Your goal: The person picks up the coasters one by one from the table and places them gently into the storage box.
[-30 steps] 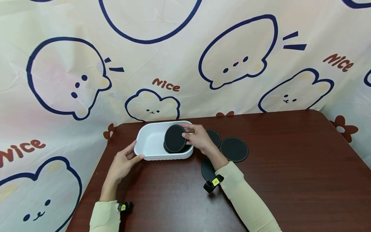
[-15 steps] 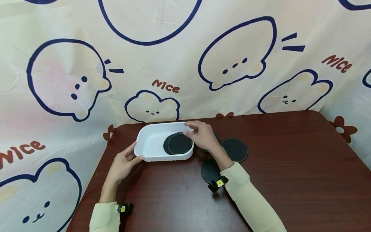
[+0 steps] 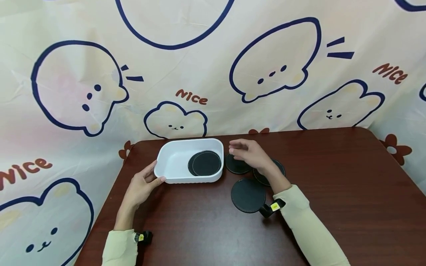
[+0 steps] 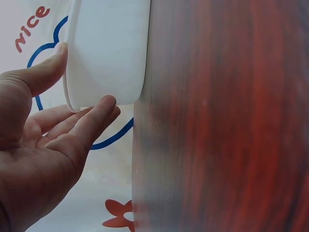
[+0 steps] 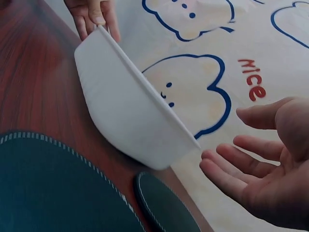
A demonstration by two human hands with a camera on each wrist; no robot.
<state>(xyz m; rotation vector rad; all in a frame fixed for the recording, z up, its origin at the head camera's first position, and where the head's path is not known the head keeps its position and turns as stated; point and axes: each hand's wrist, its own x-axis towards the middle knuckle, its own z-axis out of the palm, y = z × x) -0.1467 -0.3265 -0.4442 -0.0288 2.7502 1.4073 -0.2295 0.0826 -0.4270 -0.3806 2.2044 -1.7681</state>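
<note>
A white plastic tray (image 3: pixel 173 159) with rounded corners stands near the table's far edge. Inside its right half lie black round coasters (image 3: pixel 207 163), overlapping, at least two of them. My left hand (image 3: pixel 141 186) holds the tray's left end, thumb at the near corner and fingers along the end wall. Just right of the tray, my right hand (image 3: pixel 253 154) hovers with nothing in it, fingers loosely extended. Below it are three more coasters: one next to the tray (image 3: pixel 237 165), one partly hidden by the wrist (image 3: pixel 277 167), and a nearer one (image 3: pixel 248 195). Pale stitching edges a coaster (image 5: pixel 164 203) in the right wrist view.
The dark brown wooden table (image 3: pixel 199 225) reaches well to the right and toward me. Behind it hangs a pale cloth (image 3: pixel 219 74) printed with blue-outlined cartoon animals. A small black camera (image 3: pixel 271 207) is strapped to my right wrist.
My right hand has let go of a coaster, which dropped flat onto another in the tray, and has moved right, out over the loose coasters. The left hand has stayed on the tray.
</note>
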